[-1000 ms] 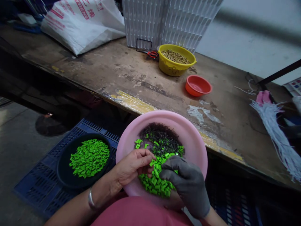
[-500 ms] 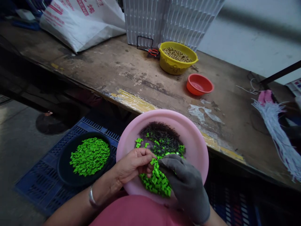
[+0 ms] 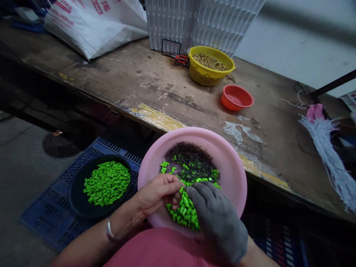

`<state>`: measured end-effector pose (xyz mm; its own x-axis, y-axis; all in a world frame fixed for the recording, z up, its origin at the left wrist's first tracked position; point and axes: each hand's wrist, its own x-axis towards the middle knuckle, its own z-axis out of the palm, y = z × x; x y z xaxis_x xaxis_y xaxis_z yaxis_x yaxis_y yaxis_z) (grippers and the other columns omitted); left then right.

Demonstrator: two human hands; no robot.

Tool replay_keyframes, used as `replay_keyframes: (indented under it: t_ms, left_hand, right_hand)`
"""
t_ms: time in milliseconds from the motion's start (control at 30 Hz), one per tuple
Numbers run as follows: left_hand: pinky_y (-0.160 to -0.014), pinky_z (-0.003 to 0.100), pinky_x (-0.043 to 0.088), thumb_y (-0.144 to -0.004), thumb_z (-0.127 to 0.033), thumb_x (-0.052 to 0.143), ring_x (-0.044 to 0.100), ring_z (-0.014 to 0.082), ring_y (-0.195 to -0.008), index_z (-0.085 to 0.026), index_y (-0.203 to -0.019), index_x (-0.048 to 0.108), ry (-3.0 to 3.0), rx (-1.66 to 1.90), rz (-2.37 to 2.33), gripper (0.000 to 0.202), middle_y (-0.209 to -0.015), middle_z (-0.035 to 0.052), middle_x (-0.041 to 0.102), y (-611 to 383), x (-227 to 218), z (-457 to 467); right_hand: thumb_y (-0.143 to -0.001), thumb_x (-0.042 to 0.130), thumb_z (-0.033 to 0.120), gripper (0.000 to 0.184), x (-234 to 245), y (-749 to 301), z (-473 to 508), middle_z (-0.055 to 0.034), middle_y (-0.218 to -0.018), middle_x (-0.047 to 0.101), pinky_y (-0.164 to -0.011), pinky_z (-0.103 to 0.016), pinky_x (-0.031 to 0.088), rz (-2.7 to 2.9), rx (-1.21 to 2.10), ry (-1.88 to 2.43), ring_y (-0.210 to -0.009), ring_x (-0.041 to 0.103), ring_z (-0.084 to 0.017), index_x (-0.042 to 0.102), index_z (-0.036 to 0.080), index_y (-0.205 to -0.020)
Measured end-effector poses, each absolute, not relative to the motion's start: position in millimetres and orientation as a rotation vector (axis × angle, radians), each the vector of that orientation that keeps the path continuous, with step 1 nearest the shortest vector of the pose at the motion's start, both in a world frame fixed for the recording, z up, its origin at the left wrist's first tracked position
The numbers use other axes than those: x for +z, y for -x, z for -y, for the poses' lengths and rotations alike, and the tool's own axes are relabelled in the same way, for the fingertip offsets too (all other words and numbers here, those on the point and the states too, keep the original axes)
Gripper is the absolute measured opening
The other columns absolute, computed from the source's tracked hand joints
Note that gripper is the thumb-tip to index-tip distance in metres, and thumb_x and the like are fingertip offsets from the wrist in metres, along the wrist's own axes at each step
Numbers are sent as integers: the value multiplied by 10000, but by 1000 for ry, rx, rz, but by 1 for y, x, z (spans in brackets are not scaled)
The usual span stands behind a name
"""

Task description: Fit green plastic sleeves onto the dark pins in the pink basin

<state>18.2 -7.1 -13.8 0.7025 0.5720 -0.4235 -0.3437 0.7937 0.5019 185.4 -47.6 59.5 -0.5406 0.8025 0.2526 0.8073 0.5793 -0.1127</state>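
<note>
Over a pink basin (image 3: pixel 232 167) both my hands work close together. My bare left hand (image 3: pixel 162 193) is pinched, thumb against forefinger; what it holds is too small to make out. My right hand (image 3: pixel 218 218), in a grey glove, has its fingers curled near the left fingertips, and its grip is hidden under the back of the glove. Beneath them lies a heap of small bright green plastic pieces (image 3: pixel 185 213). Farther back in the basin is a mass of small dark bits (image 3: pixel 191 155) with some green pieces scattered over it.
A dark round tub (image 3: pixel 79 202) of green pieces stands at the left on a blue plastic crate (image 3: pixel 50 215). On the wooden bench (image 3: pixel 125 81) are a yellow bowl (image 3: pixel 204 77) of brass-coloured rings, a red bowl (image 3: pixel 236 100), red-handled scissors (image 3: pixel 181 58), a white sack (image 3: pixel 105 33) and white cords (image 3: pixel 328 148).
My gloved right hand has rolled over so that more of its back shows, its fingertips still by the left ones. The left hand keeps its pinch almost in place.
</note>
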Motion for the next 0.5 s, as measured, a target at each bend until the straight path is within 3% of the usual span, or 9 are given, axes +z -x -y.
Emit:
replay_keyframes:
  t_ms: [267, 500]
  left_hand:
    - [-473, 214, 454, -727, -377, 752, 511, 85, -470, -119, -765, 596, -449, 582, -625, 303, -544, -8, 567, -20, -15, 9]
    - [-500, 222, 471, -737, -379, 738, 549, 96, -498, -136, -776, 620, -526, 796, -705, 273, -609, -3, 613, -30, -13, 19]
  right_hand:
    - [-850, 479, 125, 142, 57, -179, 51, -68, -847, 650, -672, -312, 464, 2518, 79, 1456, -750, 562, -204, 602, 163, -909]
    - [-939, 395, 164, 244, 43, -177, 51, -38, -711, 606, -616, -292, 352, 2373, 16, 1541, -662, 509, -180, 599, 191, -809]
